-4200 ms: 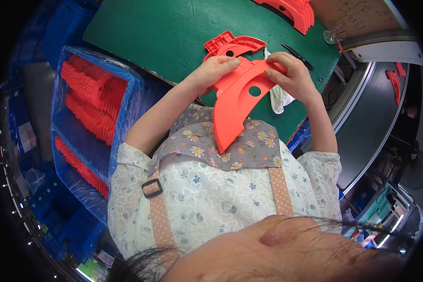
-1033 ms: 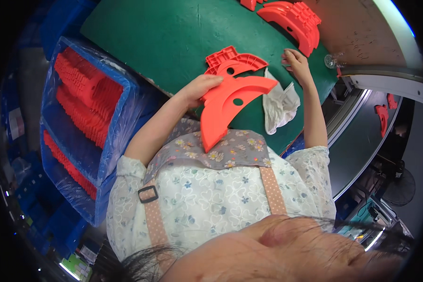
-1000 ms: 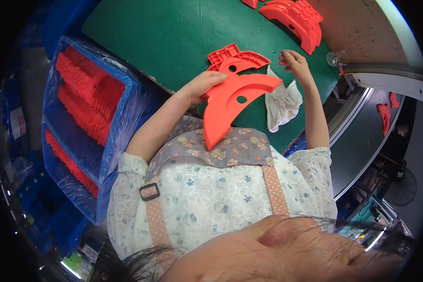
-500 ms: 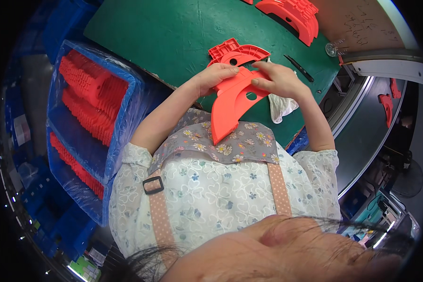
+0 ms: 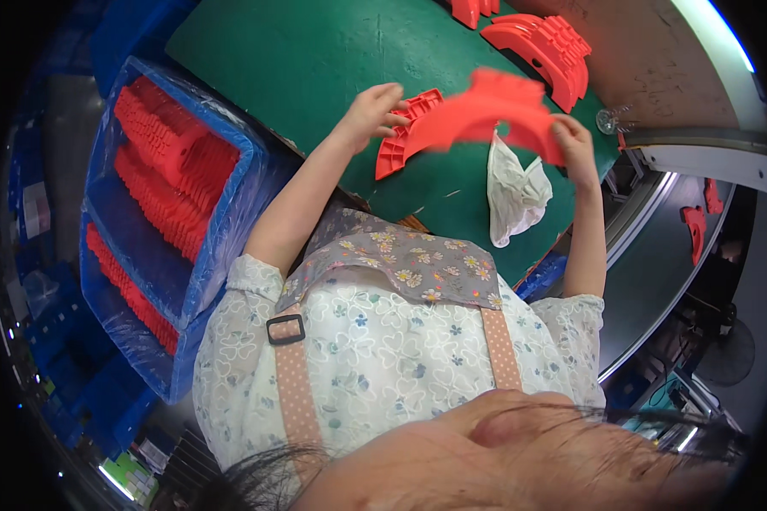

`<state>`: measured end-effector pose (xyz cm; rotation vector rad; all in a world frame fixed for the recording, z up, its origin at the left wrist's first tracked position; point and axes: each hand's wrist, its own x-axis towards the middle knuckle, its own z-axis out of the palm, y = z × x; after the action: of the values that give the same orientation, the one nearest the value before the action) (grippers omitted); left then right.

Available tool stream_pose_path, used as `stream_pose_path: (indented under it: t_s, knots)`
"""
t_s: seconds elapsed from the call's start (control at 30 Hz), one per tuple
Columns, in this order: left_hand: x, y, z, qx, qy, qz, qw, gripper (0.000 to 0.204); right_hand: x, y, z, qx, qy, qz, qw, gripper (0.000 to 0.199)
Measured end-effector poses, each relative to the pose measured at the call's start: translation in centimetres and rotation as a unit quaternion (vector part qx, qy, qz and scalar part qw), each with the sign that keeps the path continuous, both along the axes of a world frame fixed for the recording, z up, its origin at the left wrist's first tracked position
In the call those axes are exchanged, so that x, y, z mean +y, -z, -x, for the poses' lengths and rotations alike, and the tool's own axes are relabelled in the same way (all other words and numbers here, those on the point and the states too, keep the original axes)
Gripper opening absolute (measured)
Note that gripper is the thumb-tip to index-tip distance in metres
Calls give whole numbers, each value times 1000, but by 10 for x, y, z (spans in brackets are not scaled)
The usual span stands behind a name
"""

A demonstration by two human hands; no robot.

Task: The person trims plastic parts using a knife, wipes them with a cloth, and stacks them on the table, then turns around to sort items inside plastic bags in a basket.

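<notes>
Curved red plastic part (image 5: 486, 115), motion-blurred, raised over green table (image 5: 315, 60): right hand (image 5: 573, 149) clamped on one end, left hand (image 5: 371, 111) apparently gripping the other.

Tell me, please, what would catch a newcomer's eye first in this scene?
Most striking is the curved red plastic part, blurred, held up over the green table between the left hand and the right hand. A white cloth lies below it, and a blue crate of stacked red parts stands on the person's left.
</notes>
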<state>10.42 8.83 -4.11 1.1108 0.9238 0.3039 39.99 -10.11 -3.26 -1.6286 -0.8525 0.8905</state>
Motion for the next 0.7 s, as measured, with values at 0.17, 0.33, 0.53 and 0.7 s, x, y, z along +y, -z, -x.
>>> stream_pose_path:
  t_s: [0.17, 0.33, 0.53, 0.7]
  knots:
    - [-2, 71, 34, 165, 19, -293, 942, 63, 46, 58, -49, -130, 187, -108, 968, 29]
    - [-24, 69, 34, 254, 102, -305, 912, 70, 66, 81, -60, -334, 249, -69, 906, 37]
    - [-30, 60, 32, 334, 139, -343, 867, 72, 63, 85, -69, -435, 250, 101, 859, 44]
    - [-25, 60, 23, 352, 139, -328, 865, 70, 67, 77, -66, -484, 238, 159, 827, 48]
